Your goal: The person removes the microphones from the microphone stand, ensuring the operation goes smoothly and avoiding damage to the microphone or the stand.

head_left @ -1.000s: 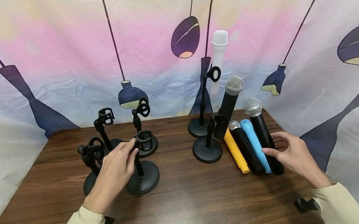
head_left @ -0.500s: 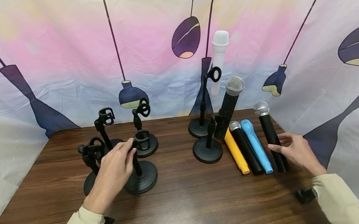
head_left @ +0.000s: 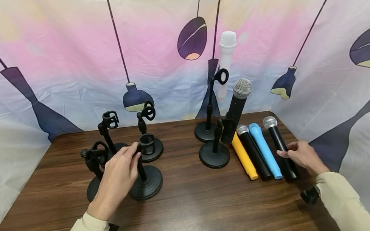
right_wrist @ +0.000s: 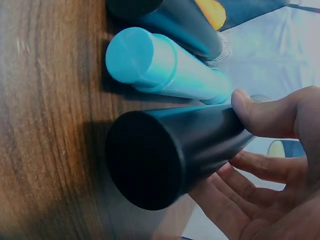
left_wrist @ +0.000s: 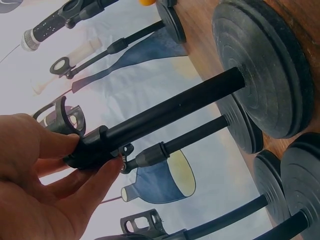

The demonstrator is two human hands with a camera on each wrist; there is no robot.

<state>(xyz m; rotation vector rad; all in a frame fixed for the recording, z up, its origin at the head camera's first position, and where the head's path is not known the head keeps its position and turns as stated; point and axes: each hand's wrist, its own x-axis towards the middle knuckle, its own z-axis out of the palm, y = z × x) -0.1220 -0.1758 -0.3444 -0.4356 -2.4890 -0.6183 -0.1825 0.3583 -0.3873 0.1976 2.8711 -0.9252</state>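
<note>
My left hand [head_left: 118,176] grips the upper end of a black desktop microphone stand [head_left: 147,184], just below its clip [head_left: 147,144]. In the left wrist view, thumb and fingers pinch the stand's joint [left_wrist: 90,147]. At the right, my right hand [head_left: 304,156] holds a black microphone [head_left: 277,139] with a silver mesh head, thumb on one side and fingers on the other. The microphone's flat butt end [right_wrist: 145,160] faces the right wrist camera, low by the table; whether it touches the wood is unclear. Beside it lies a blue microphone [head_left: 265,151].
A yellow microphone [head_left: 244,159] and another black microphone [head_left: 255,157] lie left of the blue one. One stand [head_left: 214,155] bears a tilted black microphone [head_left: 234,113]; behind it, a stand [head_left: 204,131] has a white microphone [head_left: 226,59]. Several stands [head_left: 107,134] surround my left hand.
My right hand has moved the black microphone rightward, away from the blue one, and lowered its head toward the table. The left hand's stand has shifted slightly left.
</note>
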